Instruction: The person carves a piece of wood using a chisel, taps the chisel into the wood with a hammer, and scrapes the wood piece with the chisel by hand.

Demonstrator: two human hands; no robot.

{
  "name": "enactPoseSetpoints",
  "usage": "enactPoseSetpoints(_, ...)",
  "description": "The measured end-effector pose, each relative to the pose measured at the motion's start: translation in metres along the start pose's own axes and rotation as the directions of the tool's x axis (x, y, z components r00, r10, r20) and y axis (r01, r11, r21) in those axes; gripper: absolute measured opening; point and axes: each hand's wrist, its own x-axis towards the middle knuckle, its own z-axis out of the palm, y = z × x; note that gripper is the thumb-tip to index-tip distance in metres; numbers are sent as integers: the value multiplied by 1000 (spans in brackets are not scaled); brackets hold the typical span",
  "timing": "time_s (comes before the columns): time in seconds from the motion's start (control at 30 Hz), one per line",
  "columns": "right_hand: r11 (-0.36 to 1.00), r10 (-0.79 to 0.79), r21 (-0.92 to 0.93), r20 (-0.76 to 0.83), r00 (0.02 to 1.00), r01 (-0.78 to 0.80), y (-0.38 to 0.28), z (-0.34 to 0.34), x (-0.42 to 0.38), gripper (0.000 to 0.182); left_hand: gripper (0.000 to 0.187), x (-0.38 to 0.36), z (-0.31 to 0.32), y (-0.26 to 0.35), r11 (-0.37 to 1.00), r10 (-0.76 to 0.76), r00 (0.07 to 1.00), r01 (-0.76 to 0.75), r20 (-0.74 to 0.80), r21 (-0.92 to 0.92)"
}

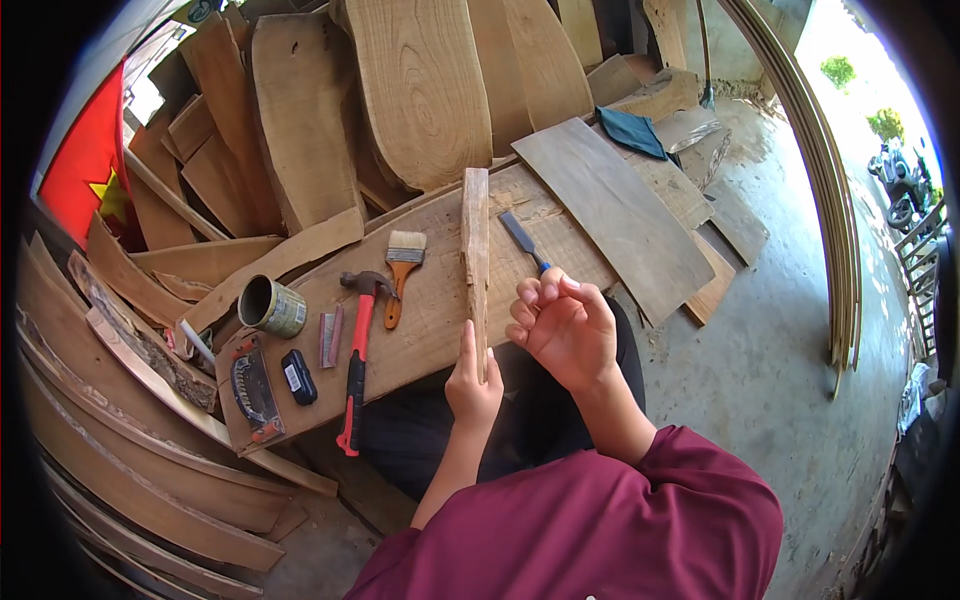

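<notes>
My left hand point(474, 392) grips the lower end of a narrow wooden strip point(476, 225). The strip stands up from my fingers, with a rough, chipped section along one edge. To its right, my right hand point(572, 335) is raised palm up with loosely curled fingers, and the palm looks bare. Just beyond those fingers is a chisel point(518, 234) with a flat metal blade; most of its blue handle is hidden behind my hand. A paintbrush point(404, 270) and a red-and-black claw hammer point(360, 350) lie left of the strip on the wooden bench point(430, 345).
Left on the bench are a tin can point(272, 307), a small black case point(298, 377), a pinkish block point(330, 337) and a handled tool point(256, 390). A wide board point(615, 215) covers its right end, near a dark cloth point(632, 132). Wood slabs point(420, 90) lean behind.
</notes>
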Motion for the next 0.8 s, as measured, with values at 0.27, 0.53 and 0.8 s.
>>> enactPoseSetpoints(0.27, 946, 115, 272, 231, 966, -178, 1, 0, -2, 17, 54, -4, 5, -3, 991, 51, 998, -56, 40, 118)
enactPoseSetpoints(0.53, 957, 166, 208, 173, 971, -201, 4, 4, 2, 28, 56, -4, 2, -4, 989, 52, 995, -64, 88, 135)
enactPoseSetpoints(0.8, 988, 133, 60, 119, 984, -141, 4, 5, 2, 29, 57, -3, 2, -2, 983, 67, 992, -84, 110, 162)
